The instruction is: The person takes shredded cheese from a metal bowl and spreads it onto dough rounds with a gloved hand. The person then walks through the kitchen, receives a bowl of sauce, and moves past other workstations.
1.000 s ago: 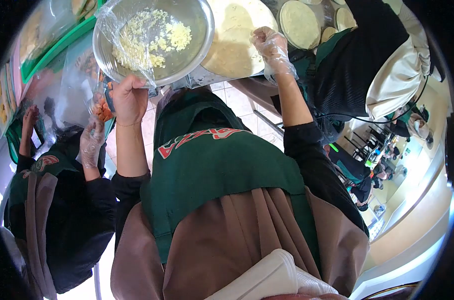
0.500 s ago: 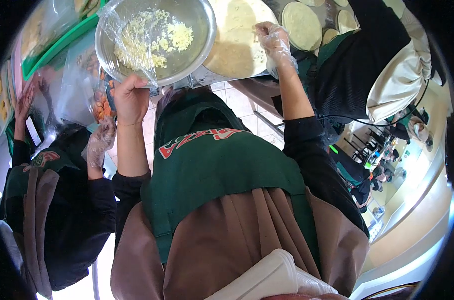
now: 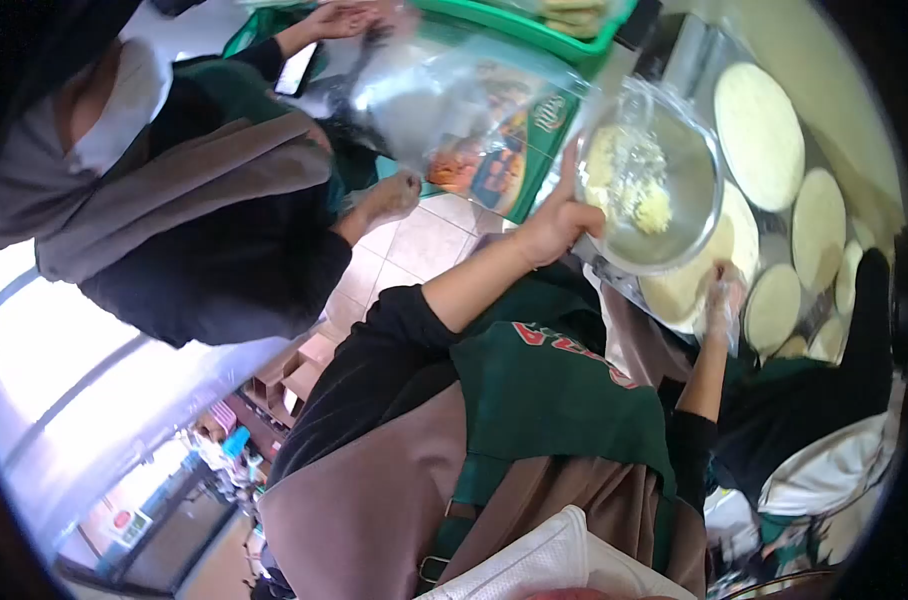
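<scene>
My bare left hand (image 3: pixel 562 228) grips the near left rim of a round metal bowl (image 3: pixel 689 225), its thumb over the edge. Inside the bowl lies a pile of pale, grated or crumbled food (image 3: pixel 652 208), with clear plastic wrap (image 3: pixel 629 115) loose over part of it. My right hand (image 3: pixel 722 298) wears a clear plastic glove. It is at a large flat dough round (image 3: pixel 669 295), just right of the bowl, with its fingers drawn together. Whatever they may pinch is too small to make out. The bowl hides part of the dough.
More flat dough rounds (image 3: pixel 759 135) lie on the metal table to the right. A green tray (image 3: pixel 594 48) stands at the back. On the left, a co-worker's gloved hand (image 3: pixel 389 197) is near a printed food package (image 3: pixel 494 170). Another person's dark sleeve (image 3: pixel 867 310) reaches in at right.
The view has swung left, so the bowl and dough appear farther right. My left hand keeps its hold on the bowl's rim, and my right hand is still at the dough.
</scene>
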`<state>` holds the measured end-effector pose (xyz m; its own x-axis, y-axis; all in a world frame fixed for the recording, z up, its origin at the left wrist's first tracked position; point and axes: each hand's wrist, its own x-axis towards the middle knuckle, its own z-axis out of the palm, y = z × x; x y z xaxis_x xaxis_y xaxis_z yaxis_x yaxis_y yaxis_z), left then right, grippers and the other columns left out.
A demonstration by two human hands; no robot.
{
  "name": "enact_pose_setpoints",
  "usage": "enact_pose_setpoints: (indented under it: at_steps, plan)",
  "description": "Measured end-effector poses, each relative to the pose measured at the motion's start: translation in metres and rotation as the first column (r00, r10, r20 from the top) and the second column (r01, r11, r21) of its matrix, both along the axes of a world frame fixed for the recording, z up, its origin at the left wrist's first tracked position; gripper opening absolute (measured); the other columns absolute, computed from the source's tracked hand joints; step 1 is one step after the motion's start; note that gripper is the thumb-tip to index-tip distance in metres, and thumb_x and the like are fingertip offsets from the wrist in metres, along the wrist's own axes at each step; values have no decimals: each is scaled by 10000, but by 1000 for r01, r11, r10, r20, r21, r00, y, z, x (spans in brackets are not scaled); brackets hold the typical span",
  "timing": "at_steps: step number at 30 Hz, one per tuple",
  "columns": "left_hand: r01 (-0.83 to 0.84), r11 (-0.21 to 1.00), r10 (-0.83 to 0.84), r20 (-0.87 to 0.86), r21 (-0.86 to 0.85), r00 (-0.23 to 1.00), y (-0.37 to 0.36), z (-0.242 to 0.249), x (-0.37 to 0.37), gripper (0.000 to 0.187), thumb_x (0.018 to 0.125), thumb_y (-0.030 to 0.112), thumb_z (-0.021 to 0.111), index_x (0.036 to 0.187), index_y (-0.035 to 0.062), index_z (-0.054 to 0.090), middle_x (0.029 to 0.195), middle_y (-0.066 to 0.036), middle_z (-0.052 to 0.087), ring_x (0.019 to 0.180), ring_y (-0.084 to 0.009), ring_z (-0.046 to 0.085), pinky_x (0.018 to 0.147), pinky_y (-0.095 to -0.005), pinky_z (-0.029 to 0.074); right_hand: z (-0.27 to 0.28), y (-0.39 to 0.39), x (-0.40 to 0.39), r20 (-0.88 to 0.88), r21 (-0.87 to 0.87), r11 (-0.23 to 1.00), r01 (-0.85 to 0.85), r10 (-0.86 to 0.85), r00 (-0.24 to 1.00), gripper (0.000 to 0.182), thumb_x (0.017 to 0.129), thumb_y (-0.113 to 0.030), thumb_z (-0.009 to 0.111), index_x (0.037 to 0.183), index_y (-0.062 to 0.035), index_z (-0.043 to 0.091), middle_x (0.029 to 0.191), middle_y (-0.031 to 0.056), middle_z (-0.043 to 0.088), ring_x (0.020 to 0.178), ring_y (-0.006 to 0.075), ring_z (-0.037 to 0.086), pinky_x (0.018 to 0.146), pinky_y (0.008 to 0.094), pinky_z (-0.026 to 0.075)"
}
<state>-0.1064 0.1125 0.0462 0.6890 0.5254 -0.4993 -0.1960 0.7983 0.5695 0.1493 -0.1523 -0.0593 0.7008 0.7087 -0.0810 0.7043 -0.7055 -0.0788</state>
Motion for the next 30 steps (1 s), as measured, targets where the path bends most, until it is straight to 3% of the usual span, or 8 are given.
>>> enact_pose_setpoints:
  at_steps: [2, 4, 8, 10, 18, 25, 28, 30]
  plan:
    - [15, 995, -20, 53, 94, 998, -10, 3, -1, 639, 616, -31, 517, 1220, 43, 322, 733, -43, 522, 621, -124, 483, 564, -248, 387, -14, -2, 0, -10, -5, 1000, 9, -9, 1000, 129, 740, -141, 550, 842, -75, 594, 800, 154, 590, 765, 286, 572, 677, 383, 446]
    - [141, 981, -135, -54, 135, 989, -17, -36, -10, 612, 591, -49, 500, 1179, 44, 358, 834, -56, 527, 692, -136, 503, 595, -267, 422, -5, -9, -2, -38, -67, 990, 123, -126, 991, 191, 771, -173, 479, 880, -75, 601, 841, 150, 598, 797, 301, 571, 711, 389, 444]
    - [202, 979, -202, 23, 8, 979, -19, -43, -24, 31, 620, 27, 507, 596, 28, 526, 651, -46, 541, 731, -136, 517, 729, -307, 408, -3, -22, -1, -64, 92, 961, 260, -255, 965, 177, 750, -214, 529, 839, -77, 597, 751, 156, 593, 710, 310, 577, 636, 403, 451]
    - [190, 981, -192, 118, 25, 974, -29, -64, -28, 42, 625, -4, 486, 629, 26, 515, 661, -40, 516, 718, -147, 509, 729, -316, 406, 2, -33, 4, -59, 270, 940, 208, -199, 978, 138, 720, -198, 569, 793, -84, 595, 695, 128, 599, 666, 296, 585, 620, 389, 458]
    - [55, 997, -54, 38, -47, 998, -80, -45, -19, 253, 623, -23, 455, 867, -28, 524, 914, -85, 542, 876, -202, 519, 849, -345, 389, 3, -68, 20, -227, 138, 939, 315, -279, 933, 134, 735, -159, 569, 849, -102, 611, 747, 135, 613, 708, 296, 593, 653, 368, 460]
    - [151, 987, -144, 105, -55, 984, -70, -67, -13, 252, 620, -25, 455, 862, -30, 526, 860, -86, 550, 843, -204, 526, 828, -352, 403, -12, -73, 22, -173, 216, 925, 312, -278, 945, 151, 731, -135, 563, 868, -121, 622, 745, 124, 615, 702, 284, 599, 646, 351, 464]
    - [44, 999, -44, 1, 17, 999, -77, -66, -6, 136, 637, -62, 445, 737, -7, 517, 666, -42, 505, 641, -138, 500, 687, -293, 410, -5, -73, 15, -210, 215, 912, 349, -305, 929, 163, 717, -145, 576, 871, -121, 624, 744, 128, 616, 695, 267, 603, 640, 339, 468]
    - [130, 990, -127, 57, -55, 990, -74, -87, -12, 280, 613, -40, 458, 891, -44, 496, 711, -68, 537, 733, -185, 526, 789, -353, 414, 1, -69, 6, -245, 248, 886, 392, -335, 910, 189, 704, -153, 594, 881, -95, 623, 730, 122, 621, 699, 229, 610, 634, 315, 474]
